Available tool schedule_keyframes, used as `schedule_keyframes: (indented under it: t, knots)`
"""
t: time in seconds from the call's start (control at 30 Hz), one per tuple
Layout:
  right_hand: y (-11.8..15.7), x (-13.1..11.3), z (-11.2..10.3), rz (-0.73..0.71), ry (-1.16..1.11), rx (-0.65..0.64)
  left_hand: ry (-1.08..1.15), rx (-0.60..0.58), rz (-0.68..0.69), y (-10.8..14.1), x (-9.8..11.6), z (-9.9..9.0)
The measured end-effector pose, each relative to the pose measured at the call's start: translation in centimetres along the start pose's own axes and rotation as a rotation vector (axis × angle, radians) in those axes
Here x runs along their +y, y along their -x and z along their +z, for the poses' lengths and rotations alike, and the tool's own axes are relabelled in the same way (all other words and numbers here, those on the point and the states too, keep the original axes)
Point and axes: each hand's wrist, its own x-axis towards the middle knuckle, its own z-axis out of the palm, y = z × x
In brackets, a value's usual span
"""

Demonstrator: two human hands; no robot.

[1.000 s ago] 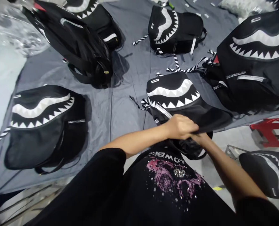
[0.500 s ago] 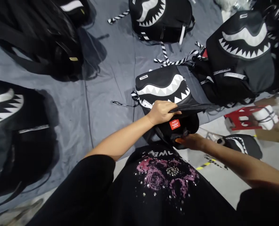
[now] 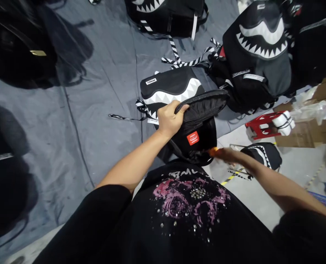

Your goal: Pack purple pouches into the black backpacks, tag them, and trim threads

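Observation:
A black backpack (image 3: 165, 86) with a white shark-mouth print lies in front of me, unzipped at the end nearest my body. My left hand (image 3: 170, 119) is closed on the edge of its front panel and holds it lifted. Under that panel the dark inside shows, with a red label (image 3: 193, 138) on the lining. My right hand (image 3: 227, 155), blurred by motion, is at the right side of the opening. A small orange object (image 3: 213, 151) sticks out of its fingers; its kind is too smeared to make out.
Several similar shark-mouth backpacks lie around on the grey cloth (image 3: 105, 128), one at the far right (image 3: 262, 40). Striped straps (image 3: 175, 51) trail behind mine. On the floor at right are a red stool (image 3: 258, 126), another backpack (image 3: 262, 154) and cardboard boxes (image 3: 300, 135).
My left hand has raised the panel edge and turned it back, so more of the inside shows. My right hand has drawn out toward the opening's right side. The view has shifted right.

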Motion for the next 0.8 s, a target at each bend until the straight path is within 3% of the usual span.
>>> schedule_keyframes:
  t: [0.1,0.3,0.37,0.5,0.67,0.8]
  knots:
    - [1.2,-0.6,1.6,-0.006,0.043,-0.060,0.043,-0.005,0.024,0.4,0.5,0.7]
    - [-3.7,-5.2,5.7,-0.132,0.049,0.210,0.080,-0.076,0.181,0.9,2.0,1.2]
    - [-5.1,-6.0,7.4,-0.167,0.003,0.270,0.044,-0.045,0.167,0.9,1.8,0.7]
    - [-6.7,-5.5,9.5,-0.076,-0.103,0.409,-0.046,0.082,0.038,0.9,0.5,-0.5]
    - [-7.2,-5.3,9.1,-0.037,-0.176,0.469,-0.090,0.092,-0.018,0.9,-0.4,-0.4]
    - [-5.5,-4.4,6.4,-0.071,-0.165,0.450,-0.072,0.058,0.007,0.8,-0.2,0.2]
